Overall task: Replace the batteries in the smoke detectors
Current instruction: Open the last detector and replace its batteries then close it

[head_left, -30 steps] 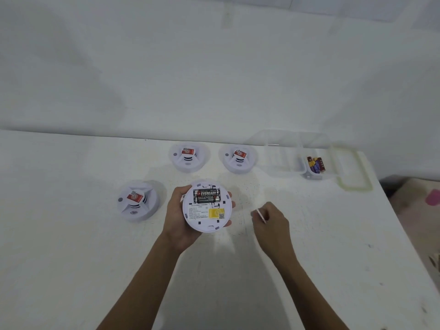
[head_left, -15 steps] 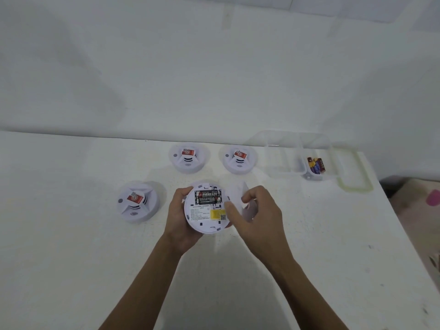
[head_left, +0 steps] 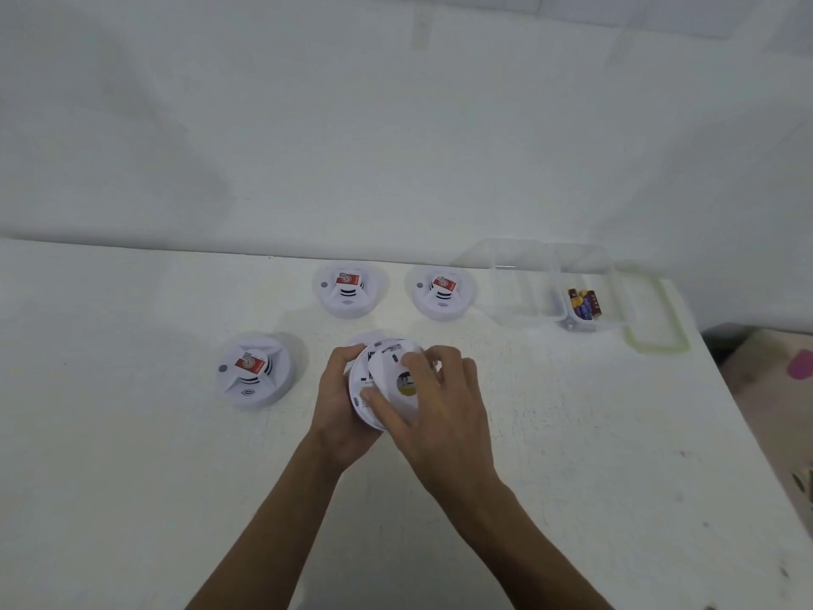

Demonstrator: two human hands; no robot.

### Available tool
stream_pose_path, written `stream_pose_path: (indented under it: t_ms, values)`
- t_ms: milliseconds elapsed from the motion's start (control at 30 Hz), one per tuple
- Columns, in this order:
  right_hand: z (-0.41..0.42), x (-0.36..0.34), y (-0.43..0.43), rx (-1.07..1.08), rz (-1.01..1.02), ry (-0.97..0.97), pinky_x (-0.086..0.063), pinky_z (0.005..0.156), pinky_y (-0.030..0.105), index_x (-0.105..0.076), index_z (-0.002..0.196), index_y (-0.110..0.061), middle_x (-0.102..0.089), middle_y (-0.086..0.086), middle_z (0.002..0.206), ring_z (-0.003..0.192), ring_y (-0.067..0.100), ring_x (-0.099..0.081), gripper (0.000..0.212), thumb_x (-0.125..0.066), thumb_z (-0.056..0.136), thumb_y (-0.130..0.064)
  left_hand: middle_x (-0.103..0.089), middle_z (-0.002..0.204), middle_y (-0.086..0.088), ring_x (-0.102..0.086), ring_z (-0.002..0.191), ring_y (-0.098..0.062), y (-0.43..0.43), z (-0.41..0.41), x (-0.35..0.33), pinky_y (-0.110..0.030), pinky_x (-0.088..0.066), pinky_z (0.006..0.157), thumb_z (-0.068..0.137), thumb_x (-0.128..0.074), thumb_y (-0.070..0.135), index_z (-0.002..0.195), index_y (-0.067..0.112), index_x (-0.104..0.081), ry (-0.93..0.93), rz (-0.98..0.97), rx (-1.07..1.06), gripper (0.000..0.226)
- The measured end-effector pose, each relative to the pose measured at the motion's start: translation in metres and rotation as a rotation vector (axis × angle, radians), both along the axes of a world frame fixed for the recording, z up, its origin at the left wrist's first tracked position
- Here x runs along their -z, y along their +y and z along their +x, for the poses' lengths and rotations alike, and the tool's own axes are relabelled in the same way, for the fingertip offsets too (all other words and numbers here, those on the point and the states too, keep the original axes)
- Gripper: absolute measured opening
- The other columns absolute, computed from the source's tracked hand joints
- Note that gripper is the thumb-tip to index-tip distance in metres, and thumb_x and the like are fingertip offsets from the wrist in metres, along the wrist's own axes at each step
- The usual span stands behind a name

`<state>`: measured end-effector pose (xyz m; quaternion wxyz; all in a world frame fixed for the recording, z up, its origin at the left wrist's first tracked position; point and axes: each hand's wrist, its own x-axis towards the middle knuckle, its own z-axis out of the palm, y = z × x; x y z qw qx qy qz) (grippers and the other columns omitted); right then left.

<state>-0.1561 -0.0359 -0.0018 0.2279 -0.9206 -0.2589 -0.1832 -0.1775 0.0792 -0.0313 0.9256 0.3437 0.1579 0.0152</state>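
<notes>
While left hand [head_left: 338,402] grips round white plastic smoke detector [head_left: 358,367] by rim over white worktop [head_left: 132,455], left of and nearer than clear plastic battery box [head_left: 506,284], right hand [head_left: 444,411] curls round white round back cover [head_left: 387,367], pressing it on. Risks, as judged: cover misaligned, tabs not catching; off-centre push twists detector from left hand onto worktop.

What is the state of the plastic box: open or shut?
Open. The box has no lid on; its green-edged lid lies beside it.

Three detectors [head_left: 347,290] lie behind and left of the hands [head_left: 396,402], container [head_left: 550,284] right.
</notes>
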Motion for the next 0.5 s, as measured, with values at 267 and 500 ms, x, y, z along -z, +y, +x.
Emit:
stream_pose_path:
  t_ms: [267, 500]
  values:
    - [-0.0044, -0.001, 0.003, -0.025, -0.015, 0.055, -0.057, 0.067, 0.03, -0.056, 0.111, -0.02, -0.066, 0.008, 0.108, 0.089, 0.023, -0.064, 0.053, -0.046, 0.079, -0.06, -0.068, 0.102, -0.014, -0.068, 0.087, -0.026, -0.0014, 0.0016, -0.0044, -0.035, -0.058, 0.071, 0.094, -0.031, 0.037, 0.11, 0.01, -0.062, 0.077, -0.06, 0.0, 0.044]
    - [-0.0019, -0.0018, 0.0095, -0.022, 0.006, 0.063, -0.058, 0.066, 0.035, -0.05, 0.109, -0.024, -0.07, 0.008, 0.099, 0.081, 0.023, -0.068, 0.045, -0.031, 0.092, -0.061, -0.07, 0.093, -0.011, -0.069, 0.081, -0.023, -0.0034, 0.0008, -0.0048, -0.035, -0.059, 0.069, 0.088, -0.037, 0.041, 0.094, 0.017, -0.072, 0.097, -0.059, -0.021, 0.043]
